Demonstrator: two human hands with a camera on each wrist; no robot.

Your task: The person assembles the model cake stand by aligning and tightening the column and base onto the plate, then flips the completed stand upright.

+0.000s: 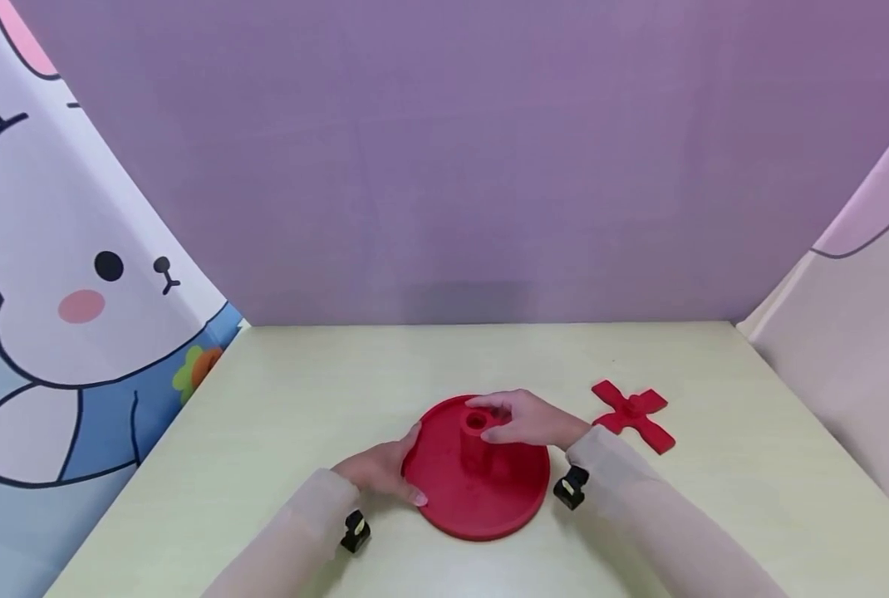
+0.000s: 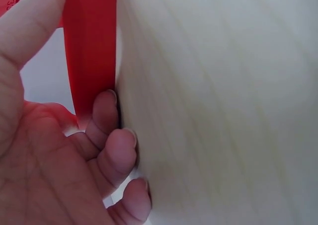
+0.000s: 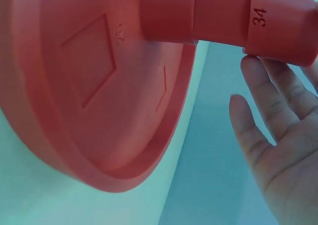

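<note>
A red round base (image 1: 474, 507) with a raised rim lies flat on the table in the head view. From its middle rises a red stepped column (image 1: 474, 453), hollow at the top. My right hand (image 1: 532, 418) holds the column's top between thumb and fingers. In the right wrist view, the column's top segment (image 3: 285, 24) bears the number 34, with fingertips against it. My left hand (image 1: 380, 469) grips the left edge of the base. The left wrist view shows curled fingers (image 2: 117, 153) low beside the red rim (image 2: 92, 51), near the tabletop.
To the right of the base, a red four-bladed cross piece (image 1: 631, 409) with a small central knob lies on the pale table (image 1: 325, 365). A purple backdrop (image 1: 444, 166) stands behind, with a cartoon-printed cloth (image 1: 48, 316) at the left.
</note>
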